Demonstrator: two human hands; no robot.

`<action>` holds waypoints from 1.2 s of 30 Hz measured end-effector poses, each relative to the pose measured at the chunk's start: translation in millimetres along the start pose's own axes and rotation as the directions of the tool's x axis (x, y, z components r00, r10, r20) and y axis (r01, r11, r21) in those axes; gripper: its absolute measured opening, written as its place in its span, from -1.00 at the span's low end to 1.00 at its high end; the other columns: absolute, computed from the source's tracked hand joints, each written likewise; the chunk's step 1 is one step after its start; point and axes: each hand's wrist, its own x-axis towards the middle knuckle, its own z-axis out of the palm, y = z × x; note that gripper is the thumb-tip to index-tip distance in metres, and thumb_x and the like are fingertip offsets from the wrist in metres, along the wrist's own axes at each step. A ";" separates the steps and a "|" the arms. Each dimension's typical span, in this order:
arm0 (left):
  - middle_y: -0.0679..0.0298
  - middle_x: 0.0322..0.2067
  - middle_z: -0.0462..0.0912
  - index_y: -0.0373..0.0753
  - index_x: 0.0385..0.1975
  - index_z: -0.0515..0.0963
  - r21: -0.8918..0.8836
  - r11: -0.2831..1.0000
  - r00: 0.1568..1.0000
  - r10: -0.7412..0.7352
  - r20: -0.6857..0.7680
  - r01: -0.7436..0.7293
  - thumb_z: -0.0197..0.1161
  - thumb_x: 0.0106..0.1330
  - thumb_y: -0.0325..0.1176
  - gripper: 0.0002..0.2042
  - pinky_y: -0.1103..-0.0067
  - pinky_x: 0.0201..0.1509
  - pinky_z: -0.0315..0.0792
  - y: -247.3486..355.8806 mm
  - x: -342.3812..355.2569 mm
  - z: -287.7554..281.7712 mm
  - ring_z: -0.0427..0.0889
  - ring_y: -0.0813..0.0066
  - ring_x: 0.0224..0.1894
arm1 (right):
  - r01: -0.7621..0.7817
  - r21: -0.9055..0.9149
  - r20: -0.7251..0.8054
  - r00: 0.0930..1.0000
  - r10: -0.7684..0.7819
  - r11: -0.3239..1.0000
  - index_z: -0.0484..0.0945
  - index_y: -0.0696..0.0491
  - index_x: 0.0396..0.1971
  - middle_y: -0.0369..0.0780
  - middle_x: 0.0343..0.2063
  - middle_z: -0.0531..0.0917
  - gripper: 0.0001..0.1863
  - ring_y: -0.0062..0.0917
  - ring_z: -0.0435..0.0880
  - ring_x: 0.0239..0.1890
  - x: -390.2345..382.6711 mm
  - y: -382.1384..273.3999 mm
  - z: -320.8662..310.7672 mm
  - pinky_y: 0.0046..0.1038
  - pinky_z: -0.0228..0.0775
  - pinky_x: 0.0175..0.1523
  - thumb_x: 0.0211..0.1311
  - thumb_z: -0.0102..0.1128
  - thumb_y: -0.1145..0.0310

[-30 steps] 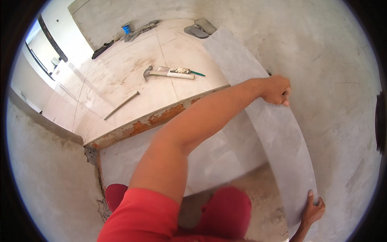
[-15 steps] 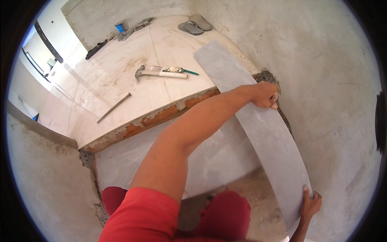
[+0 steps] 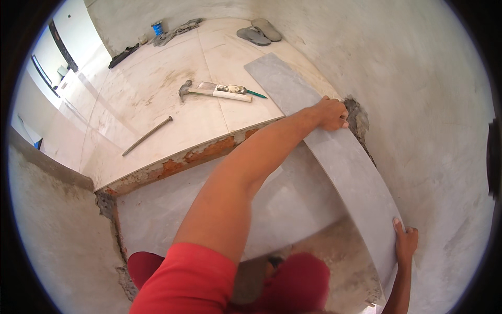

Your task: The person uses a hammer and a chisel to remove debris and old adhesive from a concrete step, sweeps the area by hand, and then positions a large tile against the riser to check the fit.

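Observation:
A long, narrow grey tile strip (image 3: 334, 152) slants from the light tiled floor, over the step edge, down toward my right side. My left hand (image 3: 332, 113) grips its right edge near the middle, fingers curled over and the left forearm crossing above the strip. Farther down the same edge, my right hand (image 3: 406, 242) holds the strip with the thumb on its upper face and the fingers mostly hidden. Beneath it lies a wide grey slab (image 3: 293, 193) set below the step.
Rough brick and mortar show on the step's front edge (image 3: 183, 158). On the upper floor lie a claw hammer (image 3: 230, 96), a brush-like tool with a pale blade (image 3: 208, 86), a green pen-like tool (image 3: 256, 93), a metal rod (image 3: 148, 136) and grey sandals (image 3: 254, 35). A plastered wall (image 3: 434, 104) stands close at right.
The strip has shifted a little to the left against the floor, and my left hand has moved left with it. My right hand sits slightly higher. The view has tilted slightly.

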 end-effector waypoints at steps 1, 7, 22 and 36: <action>0.16 -0.31 0.63 -0.21 -0.39 0.63 0.029 0.999 0.991 0.032 -0.127 -0.028 0.39 0.33 -0.22 -0.80 0.19 0.23 0.31 -7.8 -13.2 -3.3 0.62 0.13 -0.10 | 0.004 0.019 0.002 1.000 -0.004 1.000 0.63 0.47 -0.22 0.19 -0.09 0.64 -0.09 -0.01 0.62 -0.01 6.3 -2.4 10.3 -0.11 0.40 0.21 0.19 0.37 -0.33; 0.04 -0.05 0.64 -0.29 -0.08 0.67 -0.033 0.999 0.817 -0.021 -0.576 0.002 0.35 0.35 -0.43 -0.80 0.27 0.18 0.47 -19.3 -131.5 -53.5 0.61 0.01 0.07 | 0.049 0.101 0.029 0.998 -0.052 0.994 0.58 0.50 -0.16 0.22 -0.06 0.65 -0.02 -0.03 0.64 0.01 24.7 -9.0 39.5 -0.14 0.42 0.18 0.14 0.38 -0.38; -0.01 0.19 0.48 -0.33 0.15 0.56 0.192 0.852 0.831 -0.385 -0.402 0.488 0.47 0.29 -0.16 -0.49 0.18 0.32 0.42 -48.4 -416.7 -125.2 0.44 -0.04 0.29 | 0.100 0.406 0.205 0.959 -0.197 0.909 0.65 0.50 -0.18 0.21 -0.19 0.73 0.06 -0.12 0.76 -0.07 71.7 -202.0 85.8 -0.16 0.51 0.08 0.07 0.38 -0.48; -0.02 0.07 0.58 -0.36 0.03 0.61 0.118 0.885 0.823 -0.359 -0.441 0.450 0.47 0.30 -0.16 -0.56 0.25 0.28 0.45 -50.6 -413.2 -126.2 0.55 -0.03 0.17 | 0.614 0.340 -0.254 0.790 -0.559 0.713 0.64 0.14 0.00 -0.05 -0.04 0.72 -0.44 -0.17 0.68 0.08 57.2 -304.9 108.1 -0.17 0.46 0.21 0.27 0.39 -0.06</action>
